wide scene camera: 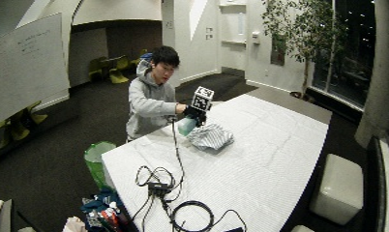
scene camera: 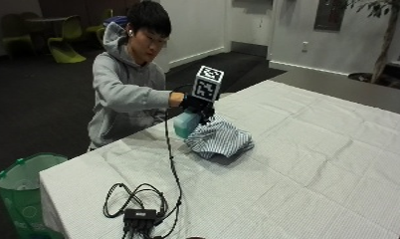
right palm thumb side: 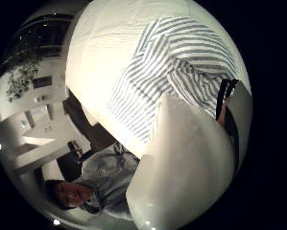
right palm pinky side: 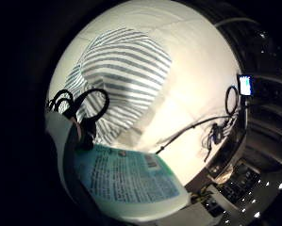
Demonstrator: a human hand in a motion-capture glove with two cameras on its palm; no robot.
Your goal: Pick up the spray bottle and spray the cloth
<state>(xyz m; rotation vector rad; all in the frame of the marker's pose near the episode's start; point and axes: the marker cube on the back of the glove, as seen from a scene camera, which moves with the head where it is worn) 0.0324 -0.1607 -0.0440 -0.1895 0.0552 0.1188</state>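
Note:
The person's gloved right hand (scene camera: 197, 105) grips a pale teal spray bottle (scene camera: 185, 124) and holds it up off the table, just beside and above the cloth. The striped blue-and-white cloth (scene camera: 220, 140) lies crumpled on the white tablecloth (scene camera: 306, 164). In the little finger side palm view the bottle's printed teal label (right palm pinky side: 126, 176) fills the near side, with the cloth (right palm pinky side: 121, 75) beyond it. The thumb side palm view shows the bottle's white body (right palm thumb side: 191, 163) close to the palm and the cloth (right palm thumb side: 176, 67) past it. In the wide outside view the hand (wide scene camera: 195, 112) holds the bottle (wide scene camera: 186, 125) next to the cloth (wide scene camera: 211, 137).
A black cable runs from the glove down to a small black box (scene camera: 140, 215) with looped wires near the table's front corner. A green bin (scene camera: 21, 186) stands on the floor beside the table. A coiled cable (wide scene camera: 191, 215) lies at the near table edge.

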